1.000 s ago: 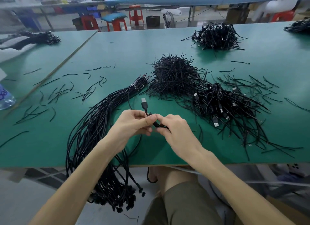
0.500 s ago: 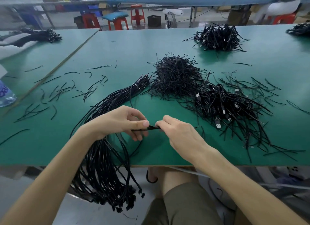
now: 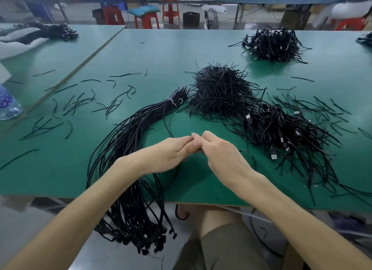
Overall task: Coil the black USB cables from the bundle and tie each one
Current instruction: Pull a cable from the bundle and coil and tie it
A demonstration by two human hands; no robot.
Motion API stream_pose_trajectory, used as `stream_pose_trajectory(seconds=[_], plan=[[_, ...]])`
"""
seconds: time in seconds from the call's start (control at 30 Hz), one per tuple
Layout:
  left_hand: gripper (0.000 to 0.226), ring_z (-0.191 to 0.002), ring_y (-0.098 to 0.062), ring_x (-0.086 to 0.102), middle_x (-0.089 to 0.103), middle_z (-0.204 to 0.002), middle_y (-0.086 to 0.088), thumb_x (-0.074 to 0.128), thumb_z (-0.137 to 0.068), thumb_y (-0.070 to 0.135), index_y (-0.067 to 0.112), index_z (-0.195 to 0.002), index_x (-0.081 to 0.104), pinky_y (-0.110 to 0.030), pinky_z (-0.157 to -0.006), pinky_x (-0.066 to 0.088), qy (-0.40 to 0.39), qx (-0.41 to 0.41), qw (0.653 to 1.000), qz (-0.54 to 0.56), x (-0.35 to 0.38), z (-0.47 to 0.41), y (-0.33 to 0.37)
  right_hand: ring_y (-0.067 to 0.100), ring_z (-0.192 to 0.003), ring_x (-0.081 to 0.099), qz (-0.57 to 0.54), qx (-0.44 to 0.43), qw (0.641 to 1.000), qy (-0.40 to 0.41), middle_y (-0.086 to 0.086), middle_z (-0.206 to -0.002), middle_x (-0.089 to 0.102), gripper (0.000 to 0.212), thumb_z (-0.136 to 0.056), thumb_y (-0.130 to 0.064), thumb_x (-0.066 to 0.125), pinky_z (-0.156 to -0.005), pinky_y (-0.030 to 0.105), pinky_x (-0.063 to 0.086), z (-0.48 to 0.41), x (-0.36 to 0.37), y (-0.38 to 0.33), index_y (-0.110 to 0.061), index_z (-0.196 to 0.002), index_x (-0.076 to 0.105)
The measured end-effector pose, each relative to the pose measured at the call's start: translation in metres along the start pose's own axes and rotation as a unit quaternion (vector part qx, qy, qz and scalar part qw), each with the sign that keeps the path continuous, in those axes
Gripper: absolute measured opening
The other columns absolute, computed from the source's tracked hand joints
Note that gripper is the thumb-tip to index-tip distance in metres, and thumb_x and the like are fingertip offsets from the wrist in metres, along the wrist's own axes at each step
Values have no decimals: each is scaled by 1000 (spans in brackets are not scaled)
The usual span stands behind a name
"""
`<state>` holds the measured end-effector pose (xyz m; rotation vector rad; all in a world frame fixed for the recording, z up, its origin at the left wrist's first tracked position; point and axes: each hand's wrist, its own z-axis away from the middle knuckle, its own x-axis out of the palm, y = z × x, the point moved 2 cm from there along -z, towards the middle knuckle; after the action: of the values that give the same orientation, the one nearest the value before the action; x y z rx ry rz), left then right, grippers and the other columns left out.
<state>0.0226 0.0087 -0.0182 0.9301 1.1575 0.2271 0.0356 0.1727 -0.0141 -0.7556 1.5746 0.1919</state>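
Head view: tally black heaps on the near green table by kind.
Banded bundle of long black USB cables: 1
Pile of short black twist ties: 1
Heaps of coiled black USB cables, near, far, right edge: 3
Total: 5

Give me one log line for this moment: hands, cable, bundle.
left hand: pinches cable | right hand: pinches same cable, fingertips meeting | bundle: tied, draped over table edge | coil: none visible in hands

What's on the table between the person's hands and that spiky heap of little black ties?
Head view: only bare green table lies between the left hand, right hand and tie heap; one black cable curves up beside that gap.
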Motion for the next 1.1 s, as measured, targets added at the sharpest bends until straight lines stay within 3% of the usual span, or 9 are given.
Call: stream_pose_trajectory(seconds=[0.07,0.2,0.27,0.33,0.43,0.53,0.67,0.83,1.1], plan=[[28,-75,22,53,57,-77,43,25,-100,58,46,-87,48,-1,-70,37,32,12,999,-13,0,-1,-3,32,-89,57,-11,9,1000,2,7,-106,50,63,-91,14,43,-80,48,50,-7,2,2,-9,-150,43],[32,-81,10,56,61,-82,28,24,-99,64,61,-84,52,-10,-71,40,86,0,995,-57,-4,-3,-15,33,-84,57,-35,-8,999,-8,6,-102,50,49,-95,11,42,-79,50,50,-20,3,8,-13,-135,55],[41,-75,-7,58,63,-80,14,24,-101,62,41,-86,56,-28,-72,48,111,-19,991,-76,-4,-5,-21,31,-89,57,-51,-15,998,-32,5,-104,50,32,-103,-5,48,-83,49,49,-27,1,10,-16,-133,56],[58,-71,-27,54,60,-74,-1,22,-98,65,18,-84,53,-45,-70,46,148,-45,984,-90,-8,-8,-28,30,-106,56,11,-27,999,-39,7,-116,55,40,-105,-32,51,-94,46,44,-38,-5,15,-12,-140,54],[66,-62,-26,45,52,-66,-2,24,-102,63,7,-77,49,-40,-62,38,213,-91,970,-67,-10,-11,-38,30,-113,54,118,-12,989,84,10,-121,61,46,-104,-43,48,-99,44,37,-63,-22,31,-10,-134,59],[57,-56,-21,36,43,-59,1,31,-108,52,15,-67,41,-34,-56,32,239,-118,962,56,-8,-15,-42,29,-115,52,43,94,974,202,12,-123,60,29,-105,-24,51,-99,42,35,-91,-38,57,-10,-130,61],[48,-44,-10,24,32,-57,11,36,-107,54,21,-74,46,-20,-38,22,227,-156,905,324,-20,-11,-54,33,-119,44,71,197,971,111,15,-125,56,27,-102,-25,59,-101,44,32,-117,-30,85,-9,-123,60],[48,-45,-8,24,31,-59,11,37,-105,58,22,-75,46,-18,-38,21,195,-138,922,305,-15,-10,-54,31,-113,44,129,164,971,119,10,-113,61,7,-97,-21,66,-98,43,29,-119,-17,89,-14,-99,64],[48,-45,-8,24,31,-60,11,37,-105,59,23,-74,46,-18,-38,20,194,-138,919,314,-17,-10,-54,25,-108,45,23,155,969,192,1,-101,61,8,-94,-20,69,-95,40,25,-102,-19,91,-17,-87,67]])
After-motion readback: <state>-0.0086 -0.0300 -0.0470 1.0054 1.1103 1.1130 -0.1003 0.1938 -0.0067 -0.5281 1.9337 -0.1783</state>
